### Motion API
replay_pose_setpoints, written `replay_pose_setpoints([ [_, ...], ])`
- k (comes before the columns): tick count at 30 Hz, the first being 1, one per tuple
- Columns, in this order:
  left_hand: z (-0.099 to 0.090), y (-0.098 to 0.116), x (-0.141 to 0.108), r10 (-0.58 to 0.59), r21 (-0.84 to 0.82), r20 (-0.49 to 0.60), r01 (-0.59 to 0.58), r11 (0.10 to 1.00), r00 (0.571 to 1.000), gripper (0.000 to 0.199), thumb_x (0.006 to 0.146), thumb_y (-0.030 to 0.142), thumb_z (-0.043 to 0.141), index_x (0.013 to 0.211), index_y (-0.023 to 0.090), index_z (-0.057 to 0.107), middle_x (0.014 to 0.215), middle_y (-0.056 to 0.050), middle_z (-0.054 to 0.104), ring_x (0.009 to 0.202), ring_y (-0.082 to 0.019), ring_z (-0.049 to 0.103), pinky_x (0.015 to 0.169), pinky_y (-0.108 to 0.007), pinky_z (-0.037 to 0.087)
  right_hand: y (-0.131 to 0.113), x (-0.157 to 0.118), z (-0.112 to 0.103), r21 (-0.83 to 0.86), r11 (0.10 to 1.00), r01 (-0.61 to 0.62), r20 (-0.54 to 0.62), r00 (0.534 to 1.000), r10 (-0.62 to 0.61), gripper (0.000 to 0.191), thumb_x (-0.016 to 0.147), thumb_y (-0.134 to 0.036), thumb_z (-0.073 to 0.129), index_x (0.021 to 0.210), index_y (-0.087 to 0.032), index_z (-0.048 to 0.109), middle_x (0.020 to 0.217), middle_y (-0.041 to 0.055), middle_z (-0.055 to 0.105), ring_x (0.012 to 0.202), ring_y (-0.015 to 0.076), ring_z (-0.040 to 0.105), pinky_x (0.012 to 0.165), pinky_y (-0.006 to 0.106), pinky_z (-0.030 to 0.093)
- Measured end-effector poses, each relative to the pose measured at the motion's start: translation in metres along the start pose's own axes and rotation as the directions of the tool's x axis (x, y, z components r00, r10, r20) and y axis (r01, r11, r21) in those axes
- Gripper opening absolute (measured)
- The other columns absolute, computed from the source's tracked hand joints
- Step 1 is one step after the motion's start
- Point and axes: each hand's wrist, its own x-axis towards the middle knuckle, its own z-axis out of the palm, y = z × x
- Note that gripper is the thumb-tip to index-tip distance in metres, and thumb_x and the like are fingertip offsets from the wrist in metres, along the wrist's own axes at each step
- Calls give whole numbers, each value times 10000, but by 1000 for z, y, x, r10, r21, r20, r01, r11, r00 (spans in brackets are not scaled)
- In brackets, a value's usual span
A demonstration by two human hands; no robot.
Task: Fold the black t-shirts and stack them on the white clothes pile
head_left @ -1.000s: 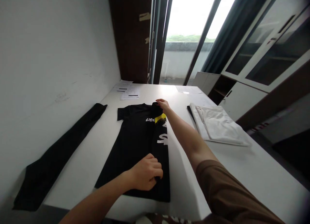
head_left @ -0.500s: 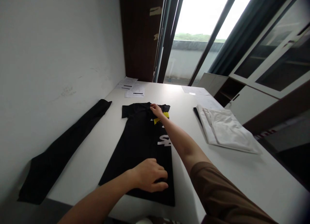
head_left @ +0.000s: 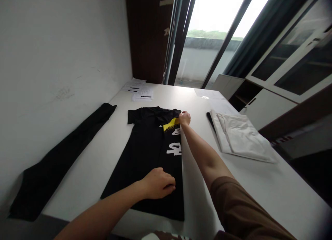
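Observation:
A black T-shirt [head_left: 137, 157] with a yellow patch and white print lies lengthwise on the white table, its short sleeve spread at the far left. At its far right edge, by the shoulder above the yellow patch, my right hand [head_left: 184, 118] is closed in a pinch on the fabric. My left hand [head_left: 159, 183] is over the lower part of the shirt, fingers curled in; whether cloth is caught in them is hidden. The right side of the print ends at the shirt's straight edge.
Folded black cloth [head_left: 64, 157] lies along the wall on the left. A folded white garment [head_left: 241, 136] with something dark under it rests on the right. Paper sheets [head_left: 142, 93] lie at the table's far end. The white table [head_left: 199, 105] stands near a glass door.
My right hand has moved right, from the collar area to the shoulder edge, uncovering the yellow patch. My left hand has shifted slightly left, its thumb and fingers now closer together.

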Motion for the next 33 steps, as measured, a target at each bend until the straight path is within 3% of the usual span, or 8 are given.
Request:
replay_pose_setpoints([
  [3,2,-2,1,-6,-15,-13,6,1000,1000,94,991,306,591,975,243,659,947,47,762,860,-153,712,764,-294,392,5,20,-2,-54,992,-112,126,985,119,410,954,-440,484,1182,-190,715,1190,171,687,1151,315,594,996,425,450],
  [7,2,-3,3,-19,-24,-16,18,1000,1000,83,983,303,599,965,245,656,947,51,766,841,-150,716,758,-295,397,-1,39,2,-88,987,-135,247,957,153,309,906,-437,578,1023,-226,772,1035,130,743,1056,300,658,949,419,467],
  [16,6,14,4,-86,94,46,82,992,995,132,966,358,587,1024,243,616,791,24,763,707,-210,739,751,-341,461,-9,57,5,-65,997,-50,172,983,60,317,983,-375,531,1167,-207,727,1188,163,724,1111,283,660,905,354,489],
  [22,7,12,4,-71,65,40,68,996,997,122,965,354,595,1023,249,613,863,28,775,768,-204,750,743,-325,467,0,47,9,-170,980,104,182,981,-73,336,1012,-379,503,1266,-217,651,1174,155,709,1082,288,650,885,369,476],
  [25,8,10,4,-55,50,28,54,997,998,102,969,341,594,1008,249,613,886,35,775,784,-191,746,742,-311,459,-2,32,7,-244,950,194,81,980,-179,411,1013,-369,479,1362,-178,582,1238,190,657,1139,314,598,929,407,453],
  [28,9,8,4,-54,52,20,53,997,998,97,972,337,587,1005,249,612,887,40,772,779,-183,741,736,-308,450,-10,12,5,-279,892,355,-18,927,-374,490,1028,-386,427,1452,-156,514,1368,211,570,1265,341,494,1024,450,400],
  [30,10,8,5,-56,51,19,55,997,998,98,974,339,583,1011,253,612,889,44,772,780,-182,739,729,-309,444,-14,0,8,-272,845,460,40,883,-468,504,1041,-417,385,1456,-170,528,1420,200,539,1307,339,458,1069,453,374],
  [33,10,9,5,-65,44,25,64,997,998,94,980,336,575,1008,253,608,893,46,774,787,-179,737,729,-309,439,-13,-13,19,-256,804,537,252,840,-480,545,1038,-510,374,1463,-220,552,1519,152,485,1393,336,403,1138,453,333],
])
